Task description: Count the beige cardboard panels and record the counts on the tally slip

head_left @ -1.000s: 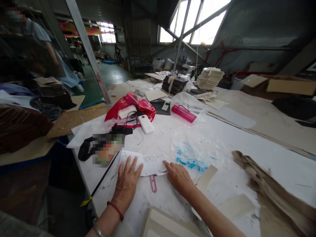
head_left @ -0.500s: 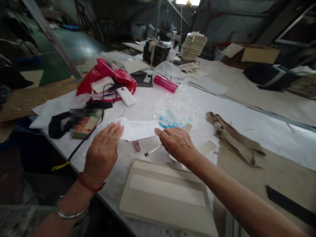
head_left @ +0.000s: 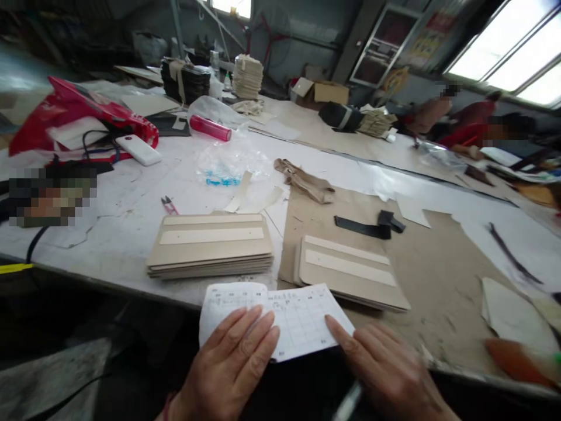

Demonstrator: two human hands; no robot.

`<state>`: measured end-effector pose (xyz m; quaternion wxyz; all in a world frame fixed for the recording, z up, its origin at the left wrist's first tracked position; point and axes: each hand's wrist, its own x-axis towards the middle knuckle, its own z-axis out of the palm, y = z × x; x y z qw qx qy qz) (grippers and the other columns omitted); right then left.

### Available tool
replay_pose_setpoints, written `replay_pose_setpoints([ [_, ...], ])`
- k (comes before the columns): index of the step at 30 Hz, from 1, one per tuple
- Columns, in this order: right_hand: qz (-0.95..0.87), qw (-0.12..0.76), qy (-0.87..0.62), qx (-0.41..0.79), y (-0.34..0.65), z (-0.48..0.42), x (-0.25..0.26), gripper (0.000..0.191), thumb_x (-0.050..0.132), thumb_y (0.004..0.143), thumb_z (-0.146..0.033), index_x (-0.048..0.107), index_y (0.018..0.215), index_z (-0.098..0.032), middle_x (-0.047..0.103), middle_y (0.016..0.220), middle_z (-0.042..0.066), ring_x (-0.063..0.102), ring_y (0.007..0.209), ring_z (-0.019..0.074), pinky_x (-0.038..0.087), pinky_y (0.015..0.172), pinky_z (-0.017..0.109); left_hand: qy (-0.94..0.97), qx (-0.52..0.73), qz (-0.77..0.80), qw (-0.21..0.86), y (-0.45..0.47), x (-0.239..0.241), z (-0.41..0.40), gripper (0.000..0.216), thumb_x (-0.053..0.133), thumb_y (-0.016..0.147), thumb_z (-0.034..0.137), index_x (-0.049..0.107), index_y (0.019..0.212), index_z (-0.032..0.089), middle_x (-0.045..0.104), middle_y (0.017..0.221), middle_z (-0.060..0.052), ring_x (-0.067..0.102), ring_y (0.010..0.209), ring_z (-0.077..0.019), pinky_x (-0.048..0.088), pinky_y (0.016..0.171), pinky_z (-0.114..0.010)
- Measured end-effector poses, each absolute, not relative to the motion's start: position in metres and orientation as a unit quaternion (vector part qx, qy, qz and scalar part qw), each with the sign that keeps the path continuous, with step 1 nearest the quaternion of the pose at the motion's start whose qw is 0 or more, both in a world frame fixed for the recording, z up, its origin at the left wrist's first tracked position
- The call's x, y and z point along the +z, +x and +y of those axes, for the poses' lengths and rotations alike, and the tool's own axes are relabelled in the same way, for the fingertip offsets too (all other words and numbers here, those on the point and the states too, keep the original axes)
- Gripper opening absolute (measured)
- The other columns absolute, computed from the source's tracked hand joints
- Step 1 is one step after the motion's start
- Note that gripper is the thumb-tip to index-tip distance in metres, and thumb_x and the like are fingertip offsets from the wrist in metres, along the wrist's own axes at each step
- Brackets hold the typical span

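My left hand point(head_left: 228, 368) and my right hand point(head_left: 385, 374) hold a white slip of paper point(head_left: 284, 310) with a printed grid and handwriting, each at one end. The slip is off the table, just in front of the near table edge point(head_left: 131, 286). Left fingers lie together over its left part; right fingers pinch its right corner. A pale pen-like stick point(head_left: 348, 403) shows below my right hand, blurred. Just beyond the slip lie two stacks of beige card pieces point(head_left: 210, 245) point(head_left: 350, 272).
Small red snips point(head_left: 169, 204), a red bag point(head_left: 83, 111), a white power bank point(head_left: 138, 149), a pink bottle point(head_left: 210, 127), a clear plastic bag point(head_left: 228, 166), brown cloth point(head_left: 302, 181) and a black strap point(head_left: 363, 227) lie on the table. Other people point(head_left: 473, 126) work at the far right.
The slip has come off the tabletop and been drawn back toward me in both hands. My view has swung right and down, bringing the card stacks and far-right workers into sight.
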<state>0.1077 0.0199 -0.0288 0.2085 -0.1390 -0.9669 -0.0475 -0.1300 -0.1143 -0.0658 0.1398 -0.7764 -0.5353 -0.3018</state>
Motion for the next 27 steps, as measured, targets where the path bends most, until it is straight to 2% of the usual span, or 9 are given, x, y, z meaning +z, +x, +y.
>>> replay_pose_setpoints([
  [2, -0.960, 0.196, -0.186, -0.071, 0.136, 0.004, -0.062, 0.036, 0.041, 0.090, -0.009, 0.053, 0.123, -0.013, 0.056, 0.061, 0.001, 0.051, 0.053, 0.0140, 0.040, 0.053, 0.029, -0.782, -0.310, -0.520, 0.147, -0.108, -0.095, -0.115, 0.036, 0.035, 0.090, 0.005, 0.052, 0.121, 0.009, 0.053, 0.125, -0.009, 0.043, 0.121, -0.0239, 0.045, 0.097, -0.039],
  [5, -0.943, 0.211, -0.248, -0.068, 0.160, -0.015, -0.087, 0.029, 0.043, 0.092, -0.017, 0.057, 0.117, -0.014, 0.061, 0.067, 0.004, 0.057, 0.060, 0.0155, 0.044, 0.059, 0.029, -0.786, -0.292, -0.524, 0.148, -0.091, -0.128, -0.115, 0.034, 0.037, 0.088, 0.003, 0.056, 0.116, 0.010, 0.056, 0.121, -0.008, 0.047, 0.116, -0.0233, 0.047, 0.092, -0.038],
  [8, -0.909, 0.274, -0.313, 0.020, 0.166, -0.033, -0.079, 0.029, 0.047, 0.091, -0.025, 0.056, 0.117, -0.016, 0.065, 0.085, 0.007, 0.061, 0.077, 0.0181, 0.048, 0.068, 0.029, -0.777, -0.280, -0.558, 0.077, -0.085, -0.135, -0.118, 0.040, 0.038, 0.084, 0.002, 0.053, 0.119, 0.013, 0.052, 0.126, -0.006, 0.044, 0.117, -0.0231, 0.044, 0.096, -0.041],
  [11, -0.847, 0.359, -0.368, 0.136, 0.154, -0.047, -0.059, 0.027, 0.037, 0.094, -0.027, 0.060, 0.106, -0.019, 0.063, 0.094, 0.007, 0.060, 0.088, 0.0177, 0.048, 0.076, 0.028, -0.759, -0.267, -0.594, -0.021, -0.082, -0.122, -0.123, 0.037, 0.050, 0.082, 0.014, 0.052, 0.119, 0.018, 0.050, 0.127, -0.004, 0.042, 0.117, -0.0238, 0.039, 0.100, -0.045],
  [15, -0.758, 0.412, -0.447, 0.239, 0.116, -0.055, -0.052, 0.045, 0.024, 0.096, -0.041, 0.062, 0.087, -0.019, 0.060, 0.078, 0.004, 0.058, 0.076, 0.0171, 0.045, 0.068, 0.028, -0.722, -0.265, -0.633, -0.090, -0.074, -0.103, -0.122, 0.028, 0.064, 0.077, 0.030, 0.057, 0.103, 0.021, 0.051, 0.120, -0.005, 0.041, 0.115, -0.0262, 0.034, 0.099, -0.049],
  [18, -0.718, 0.402, -0.484, 0.297, 0.085, -0.054, -0.064, 0.053, 0.021, 0.093, -0.053, 0.059, 0.076, -0.019, 0.055, 0.063, 0.001, 0.055, 0.063, 0.0165, 0.041, 0.061, 0.028, -0.710, -0.264, -0.644, -0.110, -0.070, -0.098, -0.118, 0.042, 0.078, 0.063, 0.037, 0.056, 0.094, 0.019, 0.052, 0.112, -0.006, 0.045, 0.109, -0.0260, 0.036, 0.097, -0.047],
  [20, -0.706, 0.399, -0.488, 0.324, 0.070, -0.053, -0.076, 0.056, 0.021, 0.091, -0.058, 0.056, 0.072, -0.019, 0.053, 0.058, 0.001, 0.053, 0.060, 0.0165, 0.039, 0.059, 0.028, -0.706, -0.264, -0.649, -0.103, -0.068, -0.099, -0.114, 0.044, 0.080, 0.061, 0.034, 0.055, 0.093, 0.018, 0.054, 0.104, -0.005, 0.049, 0.103, -0.0243, 0.039, 0.093, -0.045],
  [24, -0.674, 0.398, -0.484, 0.392, 0.054, -0.053, -0.098, 0.055, 0.026, 0.087, -0.063, 0.053, 0.071, -0.019, 0.052, 0.059, 0.000, 0.051, 0.057, 0.0154, 0.038, 0.055, 0.026, -0.693, -0.266, -0.666, -0.076, -0.067, -0.109, -0.109, 0.022, 0.067, 0.076, 0.016, 0.054, 0.094, 0.015, 0.057, 0.093, -0.004, 0.054, 0.092, -0.0202, 0.040, 0.093, -0.045],
  [27, -0.643, 0.396, -0.480, 0.447, 0.051, -0.054, -0.110, 0.055, 0.030, 0.085, -0.067, 0.052, 0.070, -0.019, 0.049, 0.056, -0.001, 0.047, 0.052, 0.0135, 0.037, 0.050, 0.025, -0.700, -0.268, -0.660, -0.051, -0.067, -0.119, -0.106, 0.018, 0.061, 0.079, 0.012, 0.054, 0.095, 0.017, 0.057, 0.091, -0.003, 0.053, 0.092, -0.0195, 0.038, 0.096, -0.047],
])
